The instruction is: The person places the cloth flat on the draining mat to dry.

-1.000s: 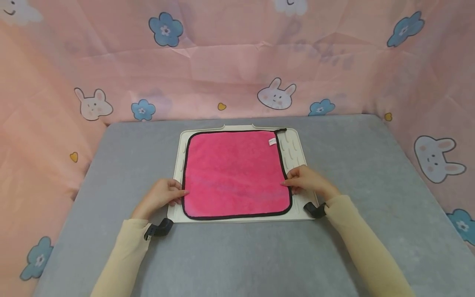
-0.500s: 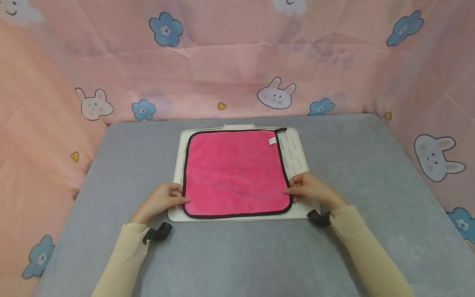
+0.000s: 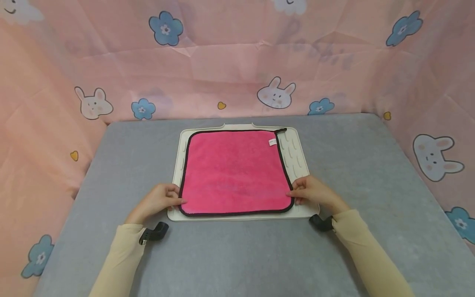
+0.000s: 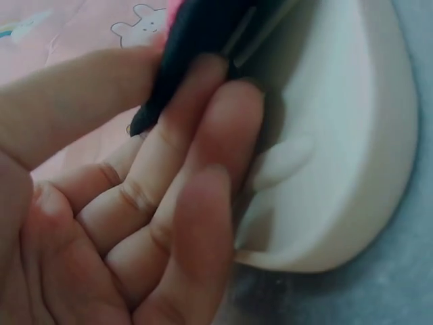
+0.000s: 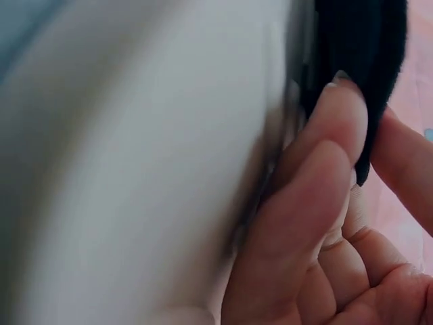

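A pink cloth (image 3: 233, 169) with black edging and a small white tag lies spread over a cream ridged tray (image 3: 297, 163). My left hand (image 3: 157, 200) pinches the cloth's left edge near the front corner, thumb on top and fingers underneath. On the other side my right hand (image 3: 315, 192) pinches the right edge close to its front corner in the same way. In the left wrist view the black edging (image 4: 196, 54) sits between thumb and fingertips, just above the tray's raised rim (image 4: 379, 135). The right wrist view shows the dark edging (image 5: 365, 61) between thumb and fingers.
The tray rests on a grey table (image 3: 237, 255). A pink curtain (image 3: 222, 62) printed with rabbits and blue flowers hangs behind and along both sides of the table. Each wrist wears a black camera band (image 3: 154, 233).
Both hands have slid toward the front edge of the cloth and slightly apart. The cloth's front part has spread a little wider, while its far edge has stayed put.
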### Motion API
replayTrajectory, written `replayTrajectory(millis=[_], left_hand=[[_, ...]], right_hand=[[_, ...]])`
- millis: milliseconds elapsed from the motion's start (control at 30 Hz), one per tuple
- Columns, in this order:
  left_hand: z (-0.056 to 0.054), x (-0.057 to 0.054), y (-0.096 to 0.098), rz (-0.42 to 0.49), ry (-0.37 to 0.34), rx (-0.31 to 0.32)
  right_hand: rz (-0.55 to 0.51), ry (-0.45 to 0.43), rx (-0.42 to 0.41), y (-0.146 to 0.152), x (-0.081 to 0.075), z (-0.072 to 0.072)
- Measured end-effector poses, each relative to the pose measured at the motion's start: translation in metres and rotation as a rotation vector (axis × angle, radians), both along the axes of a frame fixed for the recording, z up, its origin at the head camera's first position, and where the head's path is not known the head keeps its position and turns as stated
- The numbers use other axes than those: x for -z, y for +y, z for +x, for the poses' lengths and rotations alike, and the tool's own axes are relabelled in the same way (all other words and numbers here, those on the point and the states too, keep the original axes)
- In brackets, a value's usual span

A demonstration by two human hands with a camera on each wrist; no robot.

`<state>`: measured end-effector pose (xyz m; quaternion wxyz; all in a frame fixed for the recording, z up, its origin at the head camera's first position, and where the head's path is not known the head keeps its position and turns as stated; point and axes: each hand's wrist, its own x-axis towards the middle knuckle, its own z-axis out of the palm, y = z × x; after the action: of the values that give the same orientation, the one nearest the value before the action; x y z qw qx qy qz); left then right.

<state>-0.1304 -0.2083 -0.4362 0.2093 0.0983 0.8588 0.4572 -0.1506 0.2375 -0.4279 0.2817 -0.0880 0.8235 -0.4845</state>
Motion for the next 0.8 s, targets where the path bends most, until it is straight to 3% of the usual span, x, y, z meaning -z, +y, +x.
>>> replayTrajectory(millis=[233,467,800], left_hand=[[0.0,-0.001,0.004,-0.061,0.052,0.038],[0.0,-0.002,0.002,-0.064,0.032,0.042],[0.0,-0.004,0.002,-0.039,0.001,0.03]], right_hand=[[0.04,0.023,-0.03,-0.003,0.001,0.009],[0.013,0.027,-0.028,-0.005,0.001,0.017],[-0.027,-0.022,0.009,0.0,0.008,0.017]])
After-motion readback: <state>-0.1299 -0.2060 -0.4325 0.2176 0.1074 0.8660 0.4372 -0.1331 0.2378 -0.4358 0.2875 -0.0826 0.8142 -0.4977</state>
